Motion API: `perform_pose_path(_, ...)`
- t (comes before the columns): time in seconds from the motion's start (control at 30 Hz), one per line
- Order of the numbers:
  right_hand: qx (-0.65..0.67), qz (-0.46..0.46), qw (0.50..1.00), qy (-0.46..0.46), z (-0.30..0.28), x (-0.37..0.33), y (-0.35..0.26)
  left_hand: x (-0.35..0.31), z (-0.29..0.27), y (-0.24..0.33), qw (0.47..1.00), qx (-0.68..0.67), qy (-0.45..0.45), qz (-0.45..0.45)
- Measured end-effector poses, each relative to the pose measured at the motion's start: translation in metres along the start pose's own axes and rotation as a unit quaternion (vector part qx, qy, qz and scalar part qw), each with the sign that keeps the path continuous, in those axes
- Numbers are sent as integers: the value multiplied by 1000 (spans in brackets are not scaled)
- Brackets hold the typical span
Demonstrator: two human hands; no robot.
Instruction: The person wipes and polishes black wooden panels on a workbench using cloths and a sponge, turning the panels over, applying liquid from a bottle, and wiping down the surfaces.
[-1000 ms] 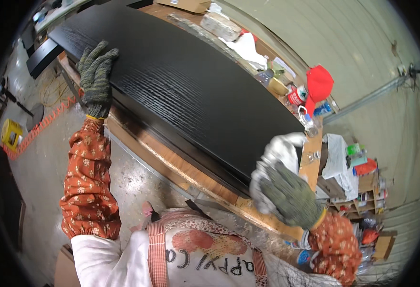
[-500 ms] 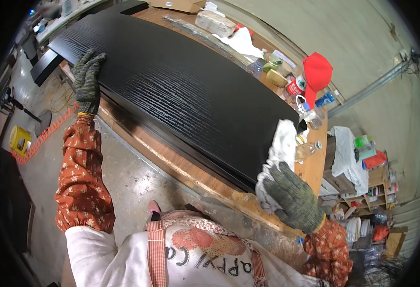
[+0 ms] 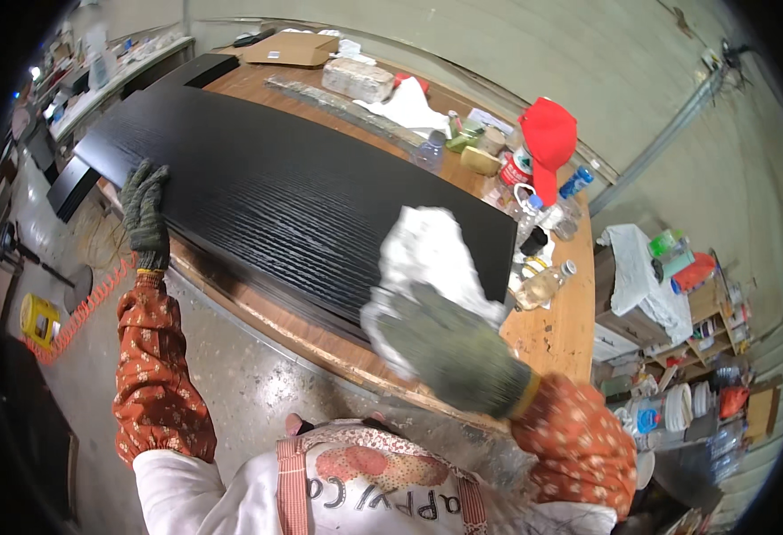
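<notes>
A long black wood-grain panel (image 3: 258, 169) lies across the wooden workbench. At its near left edge rests my left hand (image 3: 146, 214), in a dark grey knitted glove, with the fingers stretched out over the top. My right hand (image 3: 449, 348), in a similar glove and blurred by motion, presses on a crumpled white cloth (image 3: 427, 245). That cloth lies on the panel near its right end, and the hand covers part of it. Patterned red-brown sleeves cover both forearms.
Along the bench's far side are a wrapped block (image 3: 358, 80), a white rag (image 3: 407, 109), a red cap (image 3: 548, 143) and several bottles. A clear bottle (image 3: 543, 285) stands near the panel's right end. A yellow bucket (image 3: 40, 321) and coiled red hose (image 3: 93, 308) are on the floor at left.
My right hand and the white cloth have moved left from the panel's right end onto its surface. My left hand stays at the near left edge. The whole view has shifted slightly.
</notes>
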State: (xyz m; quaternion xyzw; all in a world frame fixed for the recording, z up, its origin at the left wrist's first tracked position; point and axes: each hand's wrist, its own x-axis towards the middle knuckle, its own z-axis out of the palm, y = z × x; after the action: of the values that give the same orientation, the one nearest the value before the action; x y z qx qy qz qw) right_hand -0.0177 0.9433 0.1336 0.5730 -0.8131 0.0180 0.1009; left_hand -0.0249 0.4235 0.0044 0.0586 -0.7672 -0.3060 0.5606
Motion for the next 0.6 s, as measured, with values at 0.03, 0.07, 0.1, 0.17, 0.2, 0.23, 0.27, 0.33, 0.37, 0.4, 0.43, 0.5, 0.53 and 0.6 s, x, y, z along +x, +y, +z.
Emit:
perform_pose_path(0.03, -12, 25, 1000, -1, -5, -24, 0, -1, -4, -2, 989, -126, 9, -76)
perform_pose_path(0.07, -73, 4, 997, 19, 5, -54, 14, 0, -5, 6, 999, -37, -11, -18)
perform_pose_path(0.1, -119, -18, 992, -42, 1, -81, 28, 1, 1, 22, 999, -49, -13, -10)
perform_pose_path(0.17, 80, 48, 995, 30, -12, -113, 46, 4, 3, 33, 999, 15, -21, 24)
perform_pose_path(0.2, 23, 116, 993, 30, -42, -136, 38, 11, 47, 39, 997, 33, -35, 54)
perform_pose_path(0.23, 223, 197, 947, 116, -37, -142, 48, 13, 43, 26, 995, 49, -35, 80)
perform_pose_path(0.27, 410, 270, 849, 196, -30, -149, 57, 11, 36, 14, 995, 48, -30, 81)
perform_pose_path(0.33, 323, 270, 888, 184, -26, -110, 69, 6, 5, 10, 993, 111, -11, 30)
perform_pose_path(0.37, 331, 236, 896, 176, -12, -107, 74, 4, 9, 11, 987, 146, -12, 60)
perform_pose_path(0.4, 233, 241, 930, 152, 9, -94, 79, 2, -2, 7, 992, 101, -28, 75)
perform_pose_path(0.43, 141, 203, 961, 122, 16, -82, 79, 2, 1, 7, 990, 111, -6, 88)
perform_pose_path(0.5, 45, 179, 980, 76, 9, -57, 84, -1, 9, 3, 998, -22, 14, 56)
perform_pose_path(0.53, 105, 186, 973, 93, 11, -53, 106, 0, 16, 4, 986, -166, 11, 13)
perform_pose_path(0.6, 156, 250, 950, 105, 8, -39, 132, 7, 27, 24, 990, 118, 11, 79)
